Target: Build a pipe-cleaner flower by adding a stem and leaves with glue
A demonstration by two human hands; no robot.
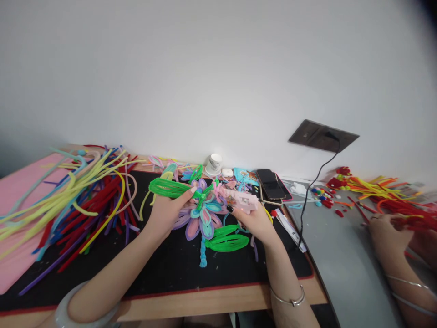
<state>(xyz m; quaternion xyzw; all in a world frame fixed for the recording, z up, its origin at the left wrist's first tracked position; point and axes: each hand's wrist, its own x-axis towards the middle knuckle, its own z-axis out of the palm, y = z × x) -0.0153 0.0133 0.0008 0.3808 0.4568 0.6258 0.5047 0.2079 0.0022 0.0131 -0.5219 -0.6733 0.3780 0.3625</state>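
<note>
My left hand point(166, 210) is closed on a bright green pipe-cleaner leaf point(167, 187), held against a pipe-cleaner flower point(201, 216) with purple and blue petals. My right hand point(254, 221) grips a pink glue gun point(239, 199), its tip pointing left toward the spot where leaf and flower meet. A second green leaf point(227, 239) lies on the black mat point(170, 269) just below the flower, beside its light blue stem point(203, 255).
A heap of loose coloured pipe cleaners point(75, 200) covers the mat's left side. Two phones point(271, 184), a small white cup point(214, 164) and a black cable point(307, 200) from a wall socket point(322, 135) sit behind. Another person's hands point(392, 237) work with red pipe cleaners at right.
</note>
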